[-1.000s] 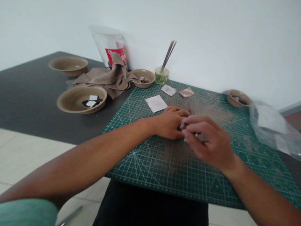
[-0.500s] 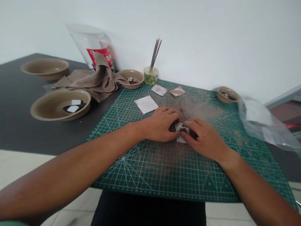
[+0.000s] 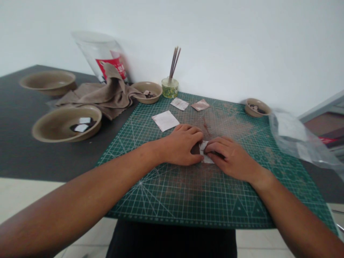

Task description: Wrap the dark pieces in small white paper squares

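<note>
A small white square, papery in look, lies flat on the green cutting mat between my hands. My left hand steadies its left side, thumb at the near corner and curled fingertips at the far one. Over the square's right part, my right hand pinches fingers and thumb together on a small dark brown piece, now mostly covered by the fingers. Farther back lie a larger white square, a smaller white square and a brown-stained square.
Brown dust marks the mat. At left are a bowl with dark and white pieces, another bowl, a brown cloth and a clear container. Small bowls flank a stick holder. A plastic bag lies right.
My right fingers have closed in and shifted slightly left over the small square, covering the dark brown piece that showed before. My left hand stays at the square's left side. The view shifted slightly.
</note>
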Demonstrator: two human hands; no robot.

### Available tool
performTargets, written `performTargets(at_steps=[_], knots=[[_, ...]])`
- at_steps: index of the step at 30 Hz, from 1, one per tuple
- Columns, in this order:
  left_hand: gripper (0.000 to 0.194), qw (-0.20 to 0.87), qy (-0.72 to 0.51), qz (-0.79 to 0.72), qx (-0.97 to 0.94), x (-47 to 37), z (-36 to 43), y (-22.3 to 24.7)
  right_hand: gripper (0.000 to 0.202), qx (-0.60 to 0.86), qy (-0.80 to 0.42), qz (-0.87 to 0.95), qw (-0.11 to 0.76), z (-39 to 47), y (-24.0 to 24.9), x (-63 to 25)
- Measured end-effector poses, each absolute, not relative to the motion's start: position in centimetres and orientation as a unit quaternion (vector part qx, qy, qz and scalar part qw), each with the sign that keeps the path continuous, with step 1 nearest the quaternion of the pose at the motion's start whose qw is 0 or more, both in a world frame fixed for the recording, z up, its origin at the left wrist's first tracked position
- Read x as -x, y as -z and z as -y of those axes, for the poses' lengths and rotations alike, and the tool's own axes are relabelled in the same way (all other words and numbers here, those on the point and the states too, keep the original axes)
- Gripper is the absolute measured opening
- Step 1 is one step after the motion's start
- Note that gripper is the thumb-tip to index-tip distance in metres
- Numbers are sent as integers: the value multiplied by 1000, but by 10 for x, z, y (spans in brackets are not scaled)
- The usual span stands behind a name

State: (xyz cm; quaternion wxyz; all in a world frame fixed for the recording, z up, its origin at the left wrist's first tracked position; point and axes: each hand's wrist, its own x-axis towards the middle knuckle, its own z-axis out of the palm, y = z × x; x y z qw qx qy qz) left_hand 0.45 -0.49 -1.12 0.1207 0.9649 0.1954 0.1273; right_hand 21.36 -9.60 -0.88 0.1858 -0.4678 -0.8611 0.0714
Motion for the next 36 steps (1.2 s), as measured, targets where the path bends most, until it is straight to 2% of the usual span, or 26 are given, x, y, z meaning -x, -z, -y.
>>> performTargets(at_steps=[5, 9, 14, 19, 22, 24, 27, 29, 32, 34, 36], knots=[[39, 117, -119, -191, -967, -3, 5, 12, 6, 503, -70, 841, 186, 96, 6, -215], [42, 118, -112, -187, -969, -2, 6, 12, 6, 468, -104, 860, 175, 96, 5, -212], [43, 114, -106, -189, -970, -2, 6, 14, 9, 501, -74, 843, 182, 91, 4, -213], [41, 116, -95, -192, -970, -2, 8, 12, 8, 459, -149, 857, 178, 93, 4, -212], [41, 113, -90, -196, -970, -3, 8, 10, 7, 484, -106, 849, 182, 90, 6, -208], [42, 111, -87, -202, -969, -2, 9, 10, 7, 511, -85, 836, 180, 87, 6, -210], [49, 116, -93, -209, -967, -2, 10, 10, 5, 518, -128, 826, 183, 88, 3, -215], [55, 118, -102, -209, -965, -3, 10, 11, 5, 528, -182, 797, 228, 92, 2, -218], [52, 118, -113, -206, -965, -6, 11, 12, 3, 542, -296, 679, 398, 97, 1, -219], [49, 125, -120, -209, -963, -8, 11, 13, 6, 497, -402, 572, 514, 97, 1, -217], [46, 145, -128, -219, -957, -10, 11, 13, 10, 440, -490, 481, 579, 96, 0, -215]])
